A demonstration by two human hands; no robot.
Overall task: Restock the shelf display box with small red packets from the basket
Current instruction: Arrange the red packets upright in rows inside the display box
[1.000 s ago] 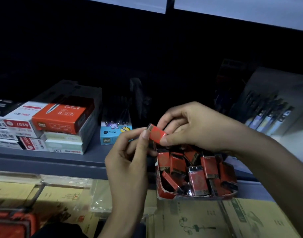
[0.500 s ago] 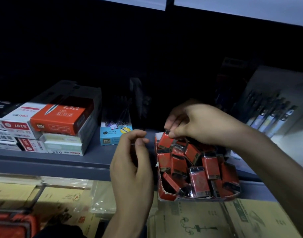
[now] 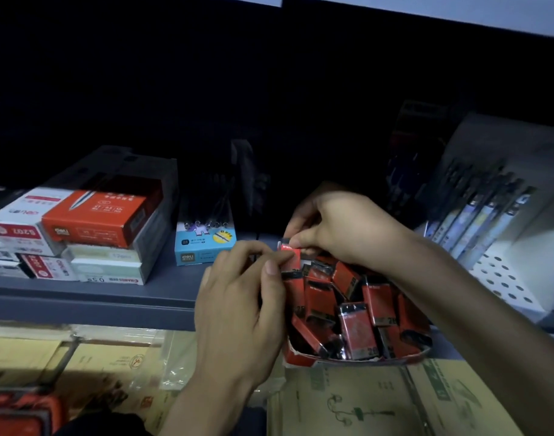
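Head-worn camera looking forward and down, facing the shelf [image 3: 118,294] from close, display box [image 3: 297,358] sitting near right.

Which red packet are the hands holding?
The small red packet at the back-left corner of the red cardboard display box; the left hand and right hand pinch it, others lie loose.

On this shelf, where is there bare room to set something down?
Bare grey shelf shows before the small blue box, between the stacked cardboard boxes and the left hand. The red display box, under the right hand, is packed with red packets.
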